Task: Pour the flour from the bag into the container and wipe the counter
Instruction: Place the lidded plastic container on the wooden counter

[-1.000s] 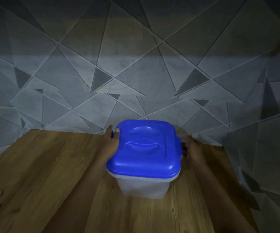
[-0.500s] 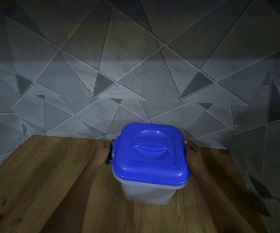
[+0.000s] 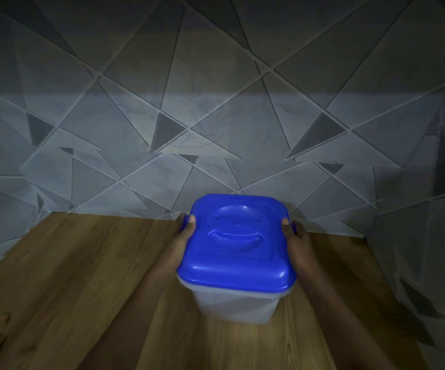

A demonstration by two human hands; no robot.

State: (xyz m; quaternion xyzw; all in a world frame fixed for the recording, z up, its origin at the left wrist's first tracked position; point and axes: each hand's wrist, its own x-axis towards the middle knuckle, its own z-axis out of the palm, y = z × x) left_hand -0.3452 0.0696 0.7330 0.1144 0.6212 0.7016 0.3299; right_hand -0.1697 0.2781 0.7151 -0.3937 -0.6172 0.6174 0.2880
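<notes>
- Left hand (image 3: 186,236): clasps the left side of the container, thumb on the lid edge.
- Translucent square plastic container (image 3: 236,305) with glossy blue lid (image 3: 238,241): on the wooden bench (image 3: 82,276), near the wall, lid shut.
- Right hand (image 3: 295,240): grips the right side.
- Step, as judged: positioning the container; next, the lid must come off.

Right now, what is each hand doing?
Left hand: grips the left side of the container, thumb on the blue lid.
Right hand: grips the right side, thumb on the lid.

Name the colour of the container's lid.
Bright blue; the lid shows best in the head view, the only one.
</notes>
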